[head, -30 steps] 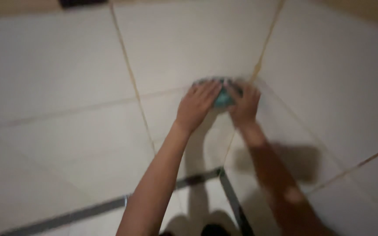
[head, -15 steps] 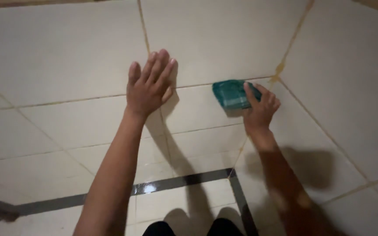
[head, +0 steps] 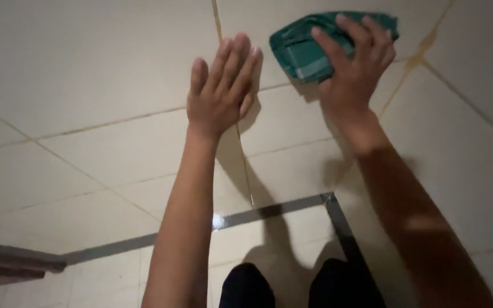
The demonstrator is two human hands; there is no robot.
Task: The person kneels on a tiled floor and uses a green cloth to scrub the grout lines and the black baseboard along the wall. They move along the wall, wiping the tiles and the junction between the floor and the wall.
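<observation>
A folded green cloth [head: 303, 48] lies pressed flat against a cream tiled wall [head: 87, 74]. My right hand [head: 355, 68] rests on top of it, fingers spread over the fabric and holding it to the tiles. My left hand [head: 221, 91] is flat on the bare tile just left of the cloth, fingers together and pointing up, with nothing in it. Both forearms reach up from the bottom of the view.
The wall tiles have yellowish grout lines [head: 412, 63], and two walls meet in a corner at the right. A dark strip [head: 281, 208] borders the tiled floor below. My dark-clothed knees [head: 298, 285] show at the bottom edge. A dark ledge [head: 7, 259] sits at the lower left.
My left hand came off the cloth and moved left onto bare tile. My right hand has kept the cloth and slid it up the wall; the view has moved closer.
</observation>
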